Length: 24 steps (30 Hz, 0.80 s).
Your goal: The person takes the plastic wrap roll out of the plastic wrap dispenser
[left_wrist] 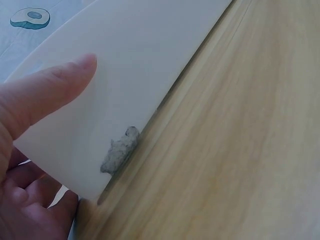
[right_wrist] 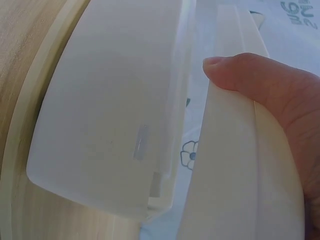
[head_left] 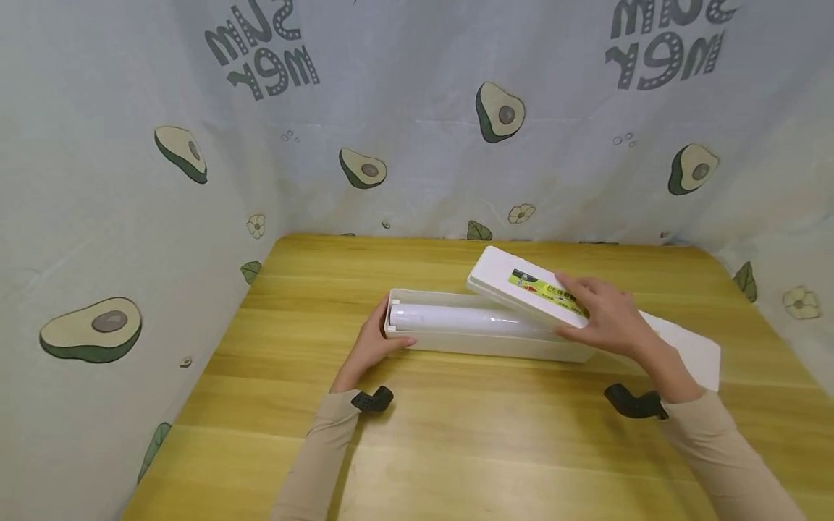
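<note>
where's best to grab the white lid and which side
Probably both long edges of the lid, near mid-length, from above on the near side: it's slim enough for the right hand to span, and slants past the box on the right.

Overhead, the lid (head_left: 498, 273) (aslant) blocks the box (head_left: 482, 346), except its left part.

Head cam: bright, even light; pale glare on wood-grain tabletop (head_left: 456, 456), small highlights on white roll (head_left: 449, 318), soft shadow by L sleeve (head_left: 316, 456). Wrist cams softer, hazier; R lens bows white box (right_wrist: 110, 110) edges.
</note>
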Each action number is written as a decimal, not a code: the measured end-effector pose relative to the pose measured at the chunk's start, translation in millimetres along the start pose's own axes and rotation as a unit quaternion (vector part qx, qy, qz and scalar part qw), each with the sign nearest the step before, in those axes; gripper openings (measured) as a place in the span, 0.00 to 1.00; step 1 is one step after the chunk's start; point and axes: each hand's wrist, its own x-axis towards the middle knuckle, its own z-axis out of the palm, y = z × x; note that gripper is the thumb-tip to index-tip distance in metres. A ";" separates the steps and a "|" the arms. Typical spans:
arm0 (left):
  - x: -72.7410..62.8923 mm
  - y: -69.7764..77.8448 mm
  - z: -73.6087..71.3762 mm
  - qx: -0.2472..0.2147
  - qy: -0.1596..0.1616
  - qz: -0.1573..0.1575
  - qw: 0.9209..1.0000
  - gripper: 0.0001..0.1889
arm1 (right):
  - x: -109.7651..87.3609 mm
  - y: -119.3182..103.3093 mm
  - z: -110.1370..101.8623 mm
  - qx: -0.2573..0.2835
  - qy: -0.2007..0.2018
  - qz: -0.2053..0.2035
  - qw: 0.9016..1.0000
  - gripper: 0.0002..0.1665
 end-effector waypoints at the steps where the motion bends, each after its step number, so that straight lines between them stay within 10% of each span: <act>1: 0.1 -2.1 -0.1 -0.001 0.001 -0.001 1.000 0.51 | -0.7 0.4 0.7 -0.001 -0.001 0.001 1.000 0.56; 9: 9.0 -31.6 0.6 -0.005 0.018 -0.004 1.000 0.52 | -4.2 5.7 2.9 -0.008 -0.012 0.017 1.000 0.56; 24: 11.0 -31.6 3.4 0.005 0.019 -0.001 1.000 0.53 | -13.4 19.3 -7.1 -0.018 -0.008 0.042 0.999 0.56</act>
